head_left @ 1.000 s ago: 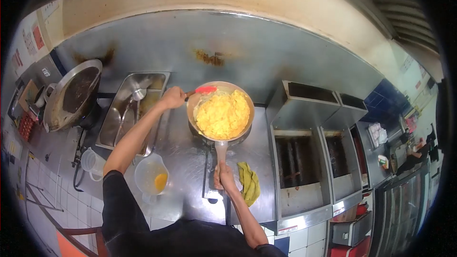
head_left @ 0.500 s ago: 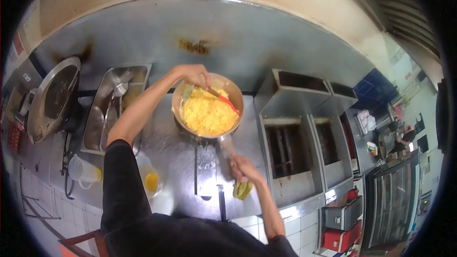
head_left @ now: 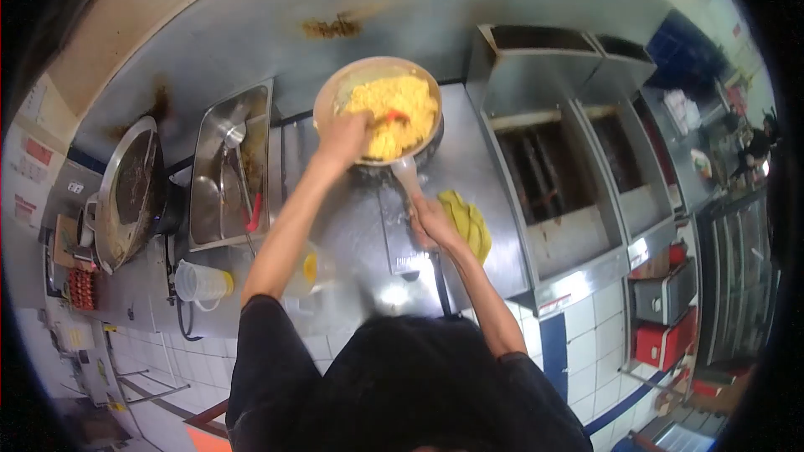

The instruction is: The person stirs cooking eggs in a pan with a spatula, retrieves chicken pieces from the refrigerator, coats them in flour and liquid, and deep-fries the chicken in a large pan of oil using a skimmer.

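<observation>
Left hand (head_left: 347, 136) is gripping a red-headed spatula (head_left: 395, 115), right hand (head_left: 434, 219) clamping the round tan pan's (head_left: 327, 100) pale handle (head_left: 405, 173) — steel counter (head_left: 347, 219) lying bare leftward toward its back edge.

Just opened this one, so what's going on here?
A person is working at a pan of yellow, lumpy food that looks like scrambled egg. The left hand is over the pan, gripping a red-tipped utensil whose end is in the food. The right hand grips the pan's handle. A green cloth lies on the steel counter beside the right hand.
</observation>
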